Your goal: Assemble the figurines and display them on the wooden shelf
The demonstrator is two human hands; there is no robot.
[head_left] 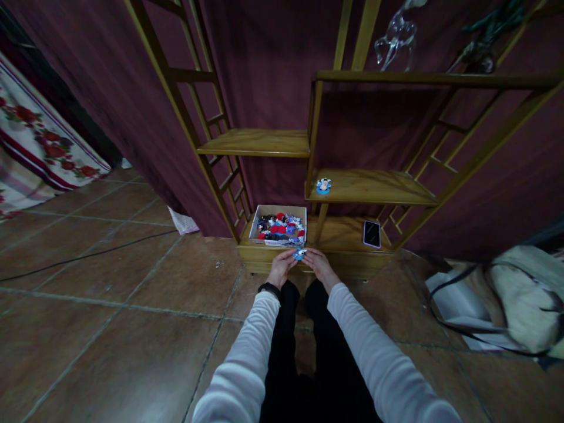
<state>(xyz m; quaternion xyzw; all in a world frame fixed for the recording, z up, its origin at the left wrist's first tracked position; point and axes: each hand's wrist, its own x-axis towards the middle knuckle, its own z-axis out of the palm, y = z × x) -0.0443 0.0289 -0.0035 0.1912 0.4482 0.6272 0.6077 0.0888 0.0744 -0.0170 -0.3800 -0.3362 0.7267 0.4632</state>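
Observation:
Between the fingertips of both my hands is a small blue-and-white figurine (300, 254). My left hand (282, 267) pinches it from the left, and my right hand (321, 264) from the right. Just beyond them, a shallow white cardboard box (256, 231) sits on the bottom board of the wooden shelf unit, filled with several small figurines in red, black, white and purple. Another blue-and-white figurine (324, 186) stands upright at the left end of the right-hand middle shelf (374, 186).
A tablet or phone (372, 234) lies on the bottom board at right. Higher up, a glass horse figure (399, 38) stands on the top shelf (423, 79). Bags (520, 294) rest on the tiled floor at right; a black cable (97, 254) crosses the left side.

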